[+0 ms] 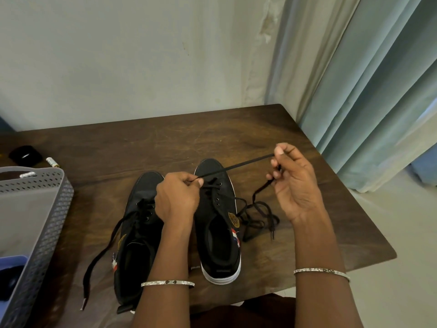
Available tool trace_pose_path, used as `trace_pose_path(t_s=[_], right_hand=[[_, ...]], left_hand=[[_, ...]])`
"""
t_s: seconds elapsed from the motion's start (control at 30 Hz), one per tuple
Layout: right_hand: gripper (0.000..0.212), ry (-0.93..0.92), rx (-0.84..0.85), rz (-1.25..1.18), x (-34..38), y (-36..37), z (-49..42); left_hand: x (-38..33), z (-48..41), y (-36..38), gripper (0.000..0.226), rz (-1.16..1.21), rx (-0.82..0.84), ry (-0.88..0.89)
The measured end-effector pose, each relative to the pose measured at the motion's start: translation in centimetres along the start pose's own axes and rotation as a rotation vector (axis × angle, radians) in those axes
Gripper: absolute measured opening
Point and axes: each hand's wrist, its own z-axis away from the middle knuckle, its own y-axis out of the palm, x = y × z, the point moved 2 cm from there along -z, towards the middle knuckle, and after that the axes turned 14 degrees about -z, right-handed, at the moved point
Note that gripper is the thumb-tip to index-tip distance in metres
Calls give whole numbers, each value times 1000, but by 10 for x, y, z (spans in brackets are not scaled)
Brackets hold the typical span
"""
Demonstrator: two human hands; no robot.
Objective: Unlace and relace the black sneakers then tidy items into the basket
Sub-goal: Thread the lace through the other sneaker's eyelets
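Dark wooden bench set in a corner, with a pale wall behind and a pale green curtain on the right side.

Head view, the only view supplied:

- Both black sneakers stand side by side on the bench, toes pointing away from the wearer. The sneaker nearer the basket is partly covered by the left forearm. The sneaker nearer the curtain is in hand.
- Left grip: a bare hand, finger and thumb pinching the lace right at the upper eyelets of the sneaker nearer the curtain.
- Right grip: raised, thumb and fingers closed on the same lace, which runs taut between the two hands. The slack drops from this hand to a loose tangle on the bench beside the shoe.
- Grey perforated basket sits at the left edge, with a blue item inside. A black object and a small tube lie behind it.
- A trailing lace from the other sneaker runs to the near edge.

Judgement: lacing is under way on one shoe and tidying has not begun.

Risks:
- A hard pull may drag or tip the shoe if the left pinch lets go.
- The loose tangle may tighten into a knot as the slack is drawn through.
- The left forearm could snag the trailing lace and shift that sneaker toward the edge.
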Motion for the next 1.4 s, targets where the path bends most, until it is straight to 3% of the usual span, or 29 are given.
trace_pose_path(t_s=[0.13,0.2,0.27,0.4,0.5,0.57,0.67,0.77,0.87,0.97,1.13,1.27,1.4], right_hand=[[9,-46,-31,95,-2,-1,-1],[8,-26,20,203,-7,5,0],[6,29,91,318,-15,12,1],[4,116,238,398,-29,28,6],[4,132,240,412,-28,28,7],[4,117,173,402,-25,22,5],[7,46,-43,266,-14,7,1],[7,2,-257,31,-6,-8,-2],[8,-21,-388,-194,-2,-18,-3],[14,-46,-447,-284,0,-25,-2],[28,21,-499,-134,-6,-22,-3],[25,98,-452,-58,-17,-8,-4],[27,158,-406,-285,-27,9,-1]], left_hand=[[0,-1,-3,15,-62,27,70],[-3,-3,-5,39,-41,54,266],[-9,-3,-5,50,64,96,478],[-16,0,4,19,133,119,668],[-14,-1,2,8,159,46,626],[-10,-5,-5,10,201,-73,490],[2,-7,-15,13,295,-261,199],[14,-8,-17,3,414,-302,-10],[19,-10,-17,24,467,-316,-105],[16,-10,-16,20,508,-304,-93],[9,-6,-19,9,522,-249,25],[1,-8,-16,41,390,-2,264],[-3,-7,-6,54,208,92,362]])
